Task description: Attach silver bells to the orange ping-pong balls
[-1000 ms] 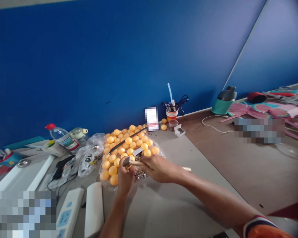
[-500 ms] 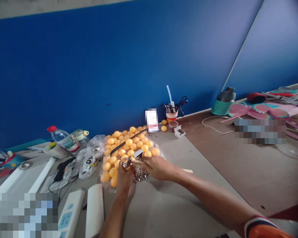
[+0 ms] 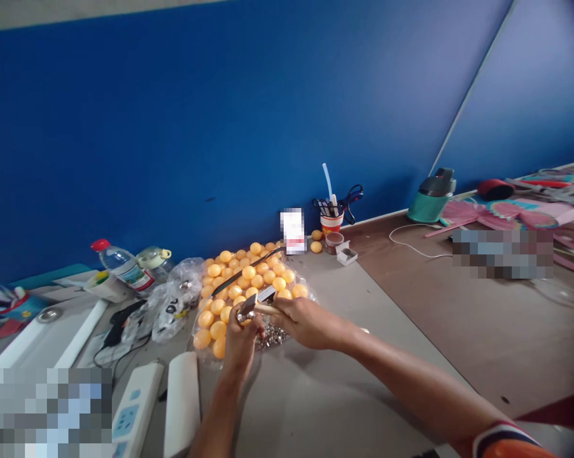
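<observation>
My right hand (image 3: 307,322) is closed round the wooden handle of a hammer (image 3: 247,305). The hammer's metal head is over my left hand (image 3: 240,342), whose fingers are curled round a small shiny metal piece (image 3: 245,316). Its exact kind is too small to make out, and the hammer head partly covers it. Behind both hands, several orange balls (image 3: 218,308) lie in a clear plastic bag. A heap of small shiny metal pieces (image 3: 273,336) is on the table between my hands. A black strap (image 3: 234,278) and a small labelled item (image 3: 266,294) rest on the balls.
Left of the balls are crumpled plastic bags (image 3: 172,312), a red-capped bottle (image 3: 125,267), a power strip (image 3: 137,410) and a long white piece (image 3: 182,401). At the back stand a cup of tools (image 3: 331,222) and a small open box (image 3: 347,254). A teal container (image 3: 429,203) is farther right.
The hammer head has tilted and dipped slightly over the left fingers, and its handle end has shifted. Both hands stay in nearly the same place. Someone's hand shows at the far right edge.
</observation>
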A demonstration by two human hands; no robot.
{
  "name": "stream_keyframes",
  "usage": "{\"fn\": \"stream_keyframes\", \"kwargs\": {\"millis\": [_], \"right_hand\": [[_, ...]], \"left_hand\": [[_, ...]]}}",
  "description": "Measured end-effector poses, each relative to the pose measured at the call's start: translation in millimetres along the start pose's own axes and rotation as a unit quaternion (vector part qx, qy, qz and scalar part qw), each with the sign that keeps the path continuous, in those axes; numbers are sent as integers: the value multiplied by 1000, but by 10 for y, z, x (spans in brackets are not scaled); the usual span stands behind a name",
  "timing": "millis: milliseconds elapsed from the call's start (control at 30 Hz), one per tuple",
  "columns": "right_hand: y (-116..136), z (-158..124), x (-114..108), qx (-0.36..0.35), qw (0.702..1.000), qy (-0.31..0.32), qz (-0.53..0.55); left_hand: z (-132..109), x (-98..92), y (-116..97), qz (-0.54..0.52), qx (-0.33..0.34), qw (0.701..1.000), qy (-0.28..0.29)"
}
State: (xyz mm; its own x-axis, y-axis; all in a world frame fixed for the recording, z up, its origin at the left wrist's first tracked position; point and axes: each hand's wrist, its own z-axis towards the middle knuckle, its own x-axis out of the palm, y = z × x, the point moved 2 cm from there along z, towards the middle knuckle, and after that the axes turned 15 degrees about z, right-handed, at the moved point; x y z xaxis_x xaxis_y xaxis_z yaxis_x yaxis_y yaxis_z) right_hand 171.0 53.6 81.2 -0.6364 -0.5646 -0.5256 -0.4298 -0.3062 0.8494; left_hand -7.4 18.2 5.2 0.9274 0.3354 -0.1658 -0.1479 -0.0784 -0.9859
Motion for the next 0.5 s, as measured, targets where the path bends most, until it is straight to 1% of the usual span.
{"fn": "stream_keyframes", "kwargs": {"millis": [100, 267, 400, 500], "right_hand": [[-10, 10, 20, 5, 999, 12, -48], [-6, -5, 27, -20, 1000, -12, -12], [-52, 22, 67, -2, 999, -3, -54], [-58, 26, 72, -3, 999, -7, -34]], "left_hand": [[3, 2, 6, -34, -15, 999, 15], [-7, 16, -37, -40, -18, 999, 7], [-15, 44, -27, -65, -36, 997, 1], [-20, 48, -18, -67, -37, 997, 8]]}}
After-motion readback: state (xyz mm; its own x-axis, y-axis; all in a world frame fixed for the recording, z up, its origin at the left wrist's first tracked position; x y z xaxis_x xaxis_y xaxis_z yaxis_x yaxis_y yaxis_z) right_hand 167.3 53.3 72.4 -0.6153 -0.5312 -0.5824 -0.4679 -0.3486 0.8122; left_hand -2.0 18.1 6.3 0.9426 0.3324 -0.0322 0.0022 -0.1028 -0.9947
